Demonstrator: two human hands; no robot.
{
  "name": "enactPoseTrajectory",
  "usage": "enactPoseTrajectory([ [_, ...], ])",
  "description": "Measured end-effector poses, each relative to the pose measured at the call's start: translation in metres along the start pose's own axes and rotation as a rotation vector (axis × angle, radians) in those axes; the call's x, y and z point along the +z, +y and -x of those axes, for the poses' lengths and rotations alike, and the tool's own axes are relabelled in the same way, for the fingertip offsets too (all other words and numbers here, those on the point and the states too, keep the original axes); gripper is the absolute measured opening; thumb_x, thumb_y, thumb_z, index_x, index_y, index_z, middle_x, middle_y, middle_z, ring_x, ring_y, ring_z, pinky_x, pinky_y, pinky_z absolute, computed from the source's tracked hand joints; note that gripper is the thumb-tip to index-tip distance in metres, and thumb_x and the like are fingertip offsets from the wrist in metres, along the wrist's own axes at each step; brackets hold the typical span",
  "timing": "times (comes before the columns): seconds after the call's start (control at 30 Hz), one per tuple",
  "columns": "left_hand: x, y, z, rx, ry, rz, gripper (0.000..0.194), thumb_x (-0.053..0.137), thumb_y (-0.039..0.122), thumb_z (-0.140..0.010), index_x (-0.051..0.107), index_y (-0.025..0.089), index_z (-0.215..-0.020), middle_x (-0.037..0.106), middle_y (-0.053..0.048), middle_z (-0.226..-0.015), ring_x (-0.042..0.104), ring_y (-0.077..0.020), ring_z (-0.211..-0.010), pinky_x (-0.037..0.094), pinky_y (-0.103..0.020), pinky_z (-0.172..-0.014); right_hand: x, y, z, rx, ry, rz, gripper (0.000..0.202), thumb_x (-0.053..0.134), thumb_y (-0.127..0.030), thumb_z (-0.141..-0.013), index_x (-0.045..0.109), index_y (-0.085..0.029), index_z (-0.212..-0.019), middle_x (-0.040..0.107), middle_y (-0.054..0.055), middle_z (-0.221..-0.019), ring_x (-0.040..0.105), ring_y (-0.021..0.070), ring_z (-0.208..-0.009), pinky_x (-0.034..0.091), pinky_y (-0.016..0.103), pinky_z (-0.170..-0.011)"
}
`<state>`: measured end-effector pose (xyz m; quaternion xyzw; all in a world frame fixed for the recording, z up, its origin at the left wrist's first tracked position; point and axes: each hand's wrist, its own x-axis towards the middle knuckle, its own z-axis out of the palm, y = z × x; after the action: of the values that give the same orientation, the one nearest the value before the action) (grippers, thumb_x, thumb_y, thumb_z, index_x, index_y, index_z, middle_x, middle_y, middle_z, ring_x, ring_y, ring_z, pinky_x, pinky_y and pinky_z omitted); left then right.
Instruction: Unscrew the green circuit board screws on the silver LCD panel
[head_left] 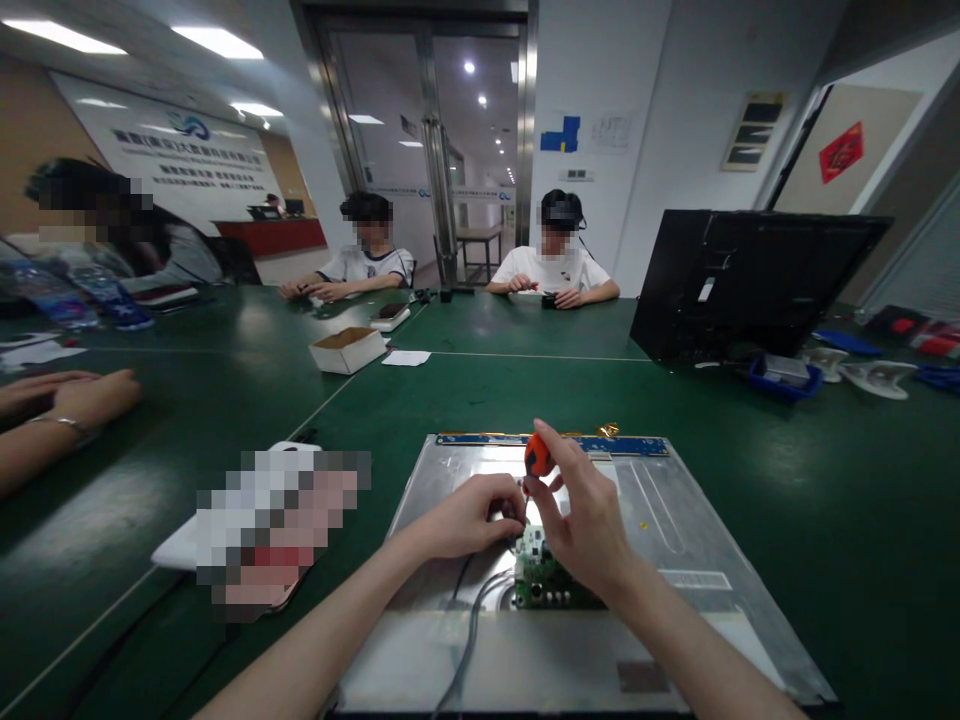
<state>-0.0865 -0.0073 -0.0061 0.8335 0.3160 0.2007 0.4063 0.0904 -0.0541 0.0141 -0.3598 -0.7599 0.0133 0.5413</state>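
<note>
A metal-backed display panel (660, 520) lies flat on the green table in front of me. On it sits a green circuit board (536, 575), partly covered by my right hand, and grey cables (474, 630) run from the board toward the near edge. My right hand (589, 510) grips a screwdriver with an orange-and-black handle (538, 456), held upright over the board. Close against its shaft, my left hand (484, 515) has thumb and fingers pinched together at the board's upper edge; whatever lies between them is hidden. A blue strip board (630, 446) runs along the panel's far edge.
Left of the panel lie blurred, phone-like objects (277, 540). Farther off stand an open white box (347, 350) and a black monitor (750, 285), with a blue tray (784, 375) beside it. Another person's hands (90, 405) rest at the left; several people sit around the table (360, 410).
</note>
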Motion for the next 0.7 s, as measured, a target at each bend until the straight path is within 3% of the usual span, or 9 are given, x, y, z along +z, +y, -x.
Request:
enactPoseTrajectory([
  [0.43,0.0006,0.0003,0.0009,-0.012,-0.009,0.009,0.006,0.062,0.013,-0.077,0.059,0.016,-0.082,0.056,0.001,-0.076,0.051,-0.014,-0.069,0.04,-0.024,-0.064,0.0001,0.0011,-0.0004,-0.006,0.027,0.05,0.057,0.05,-0.014,-0.091,0.032,-0.027,-0.144,0.062,0.007,-0.099,0.062,0.0204,-0.078,0.055,0.034,-0.062],
  [0.7,-0.0002,0.0015,0.0009,-0.024,-0.03,-0.012,0.008,0.064,0.016,-0.079,0.06,0.015,-0.086,0.058,0.001,-0.077,0.052,-0.0148,-0.071,0.041,-0.024,-0.064,0.0013,0.0047,0.0058,0.025,0.027,0.058,0.063,0.05,-0.016,-0.091,0.026,-0.024,-0.149,0.064,0.011,-0.107,0.062,0.0188,-0.072,0.057,0.039,-0.07],
])
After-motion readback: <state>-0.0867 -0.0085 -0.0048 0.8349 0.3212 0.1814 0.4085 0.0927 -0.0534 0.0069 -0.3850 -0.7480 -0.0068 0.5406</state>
